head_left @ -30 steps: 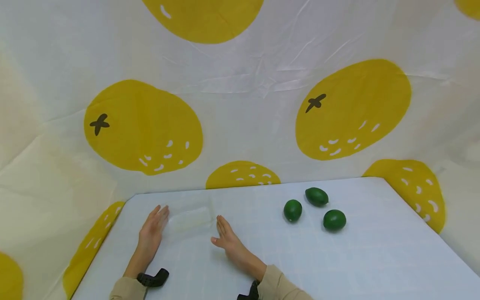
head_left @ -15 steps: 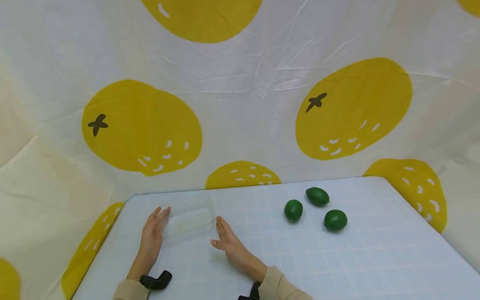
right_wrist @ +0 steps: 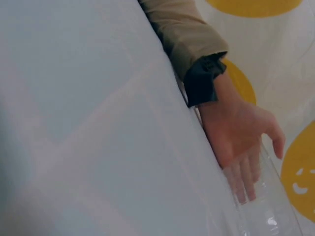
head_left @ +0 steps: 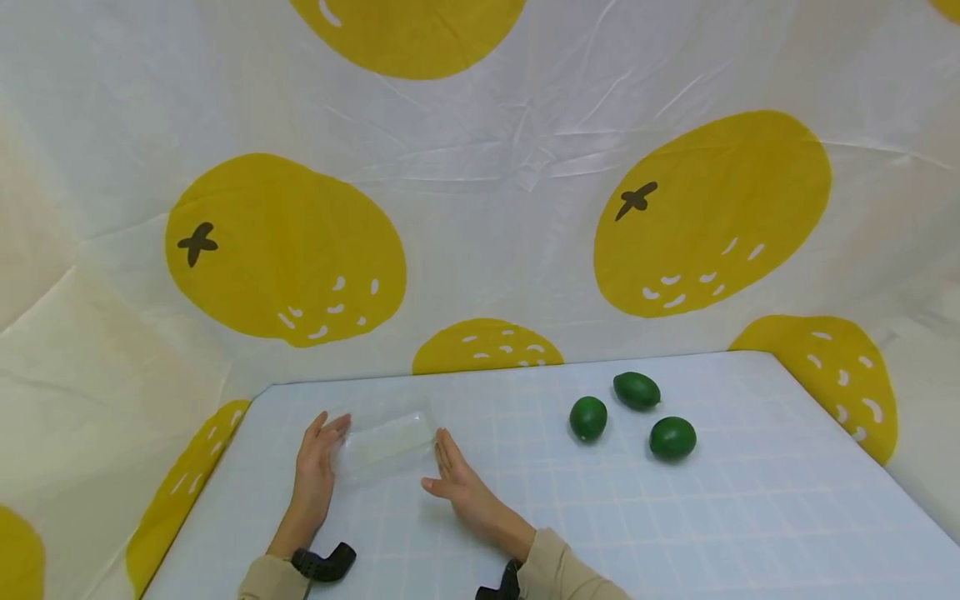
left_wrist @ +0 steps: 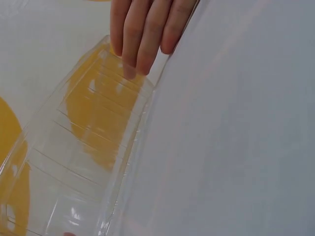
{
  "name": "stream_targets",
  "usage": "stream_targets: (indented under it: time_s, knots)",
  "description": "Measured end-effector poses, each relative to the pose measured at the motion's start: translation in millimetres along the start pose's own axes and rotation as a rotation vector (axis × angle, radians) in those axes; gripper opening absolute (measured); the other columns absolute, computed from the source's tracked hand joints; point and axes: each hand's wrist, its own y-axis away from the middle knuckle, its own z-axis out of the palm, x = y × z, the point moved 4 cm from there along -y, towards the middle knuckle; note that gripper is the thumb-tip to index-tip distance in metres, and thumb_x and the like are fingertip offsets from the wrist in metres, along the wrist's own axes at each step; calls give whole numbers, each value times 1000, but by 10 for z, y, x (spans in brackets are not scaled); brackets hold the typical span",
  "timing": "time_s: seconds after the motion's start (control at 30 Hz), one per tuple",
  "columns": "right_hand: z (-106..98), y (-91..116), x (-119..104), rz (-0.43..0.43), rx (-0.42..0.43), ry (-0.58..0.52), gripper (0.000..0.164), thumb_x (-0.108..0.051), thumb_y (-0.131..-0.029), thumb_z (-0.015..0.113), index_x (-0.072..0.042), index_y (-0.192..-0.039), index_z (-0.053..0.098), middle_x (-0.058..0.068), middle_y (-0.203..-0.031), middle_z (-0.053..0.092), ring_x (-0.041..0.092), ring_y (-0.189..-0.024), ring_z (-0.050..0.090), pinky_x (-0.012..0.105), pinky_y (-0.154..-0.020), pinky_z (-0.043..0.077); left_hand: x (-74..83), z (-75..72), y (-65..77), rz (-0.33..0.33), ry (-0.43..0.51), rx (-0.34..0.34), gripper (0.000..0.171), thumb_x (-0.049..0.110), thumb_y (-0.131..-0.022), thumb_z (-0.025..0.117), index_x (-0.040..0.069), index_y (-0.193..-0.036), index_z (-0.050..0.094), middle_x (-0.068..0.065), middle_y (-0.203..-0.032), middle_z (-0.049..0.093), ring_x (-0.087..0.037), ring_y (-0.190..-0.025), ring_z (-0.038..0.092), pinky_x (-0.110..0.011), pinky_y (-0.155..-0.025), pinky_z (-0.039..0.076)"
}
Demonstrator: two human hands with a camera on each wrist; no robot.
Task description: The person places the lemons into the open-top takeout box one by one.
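A clear plastic container [head_left: 390,439] lies on the table between my two hands, hard to see against the cloth. At its left end my left hand [head_left: 313,479] touches the side with fairly straight fingers. My right hand [head_left: 467,492] stands flat by the right end, fingers extended and thumb apart. The left wrist view shows the container's ridged wall [left_wrist: 93,132] with the right hand's fingers [left_wrist: 147,39] against its end. In the right wrist view, the left hand's fingers [right_wrist: 246,179] show through the clear plastic.
Three dark green limes sit at the right: the left lime [head_left: 588,418], the back lime [head_left: 637,391] and the front lime [head_left: 672,438]. A pale checked cloth covers the table [head_left: 675,533]. Behind it hangs a white curtain [head_left: 495,233] printed with yellow fruit.
My left hand has shifted a little to the right, and the container has turned and slid slightly rightward with it. The right hand has barely moved; the limes lie as before.
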Motion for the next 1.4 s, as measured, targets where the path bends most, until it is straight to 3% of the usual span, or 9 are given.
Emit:
stream_targets:
  time_s: [0.33,0.57,0.87,1.03,1.17,1.4]
  knots:
    - [-39,-13,14,-17,72,-1,86,-8,-99,51,4,-153,-15,21,-163,-14,38,-149,-11,51,-119,-1,3,59,3,23,-8,2,58,19,-107,34,0,-155,5,-9,-141,48,-22,-136,39,-41,-119,15]
    - [-45,-24,-19,-66,136,-35,86,-7,-98,49,7,-152,-16,24,-162,-15,39,-148,-14,49,-119,-5,-25,88,14,-20,-57,-20,62,23,-107,35,2,-156,5,-24,-154,33,-32,-144,29,-51,-120,1]
    - [-76,-12,-52,-59,200,-14,86,-11,-98,50,6,-153,-13,23,-163,-11,39,-149,-10,52,-119,-2,-27,129,36,-5,-136,-35,61,25,-106,37,3,-156,9,-18,-155,35,-34,-145,27,-53,-120,7]
    - [-136,-10,-32,-53,243,-13,86,-12,-99,51,4,-154,-13,22,-163,-10,39,-149,-9,53,-119,-1,-55,164,50,-6,-144,-54,59,25,-107,35,6,-157,11,-16,-156,35,-30,-146,29,-37,-119,19]
    - [-197,0,-23,-50,278,6,86,-16,-99,51,1,-155,-13,20,-164,-8,36,-150,-8,52,-120,0,-54,234,83,3,-130,-74,57,23,-107,35,5,-157,11,-16,-156,33,-27,-144,31,-17,-107,30]
    - [-314,13,-47,-79,315,-15,88,-18,-99,52,0,-155,-14,19,-164,-10,34,-150,-10,51,-120,-1,-66,375,135,32,-122,-117,61,20,-107,37,5,-157,7,-18,-159,29,-34,-147,25,-8,-100,31]
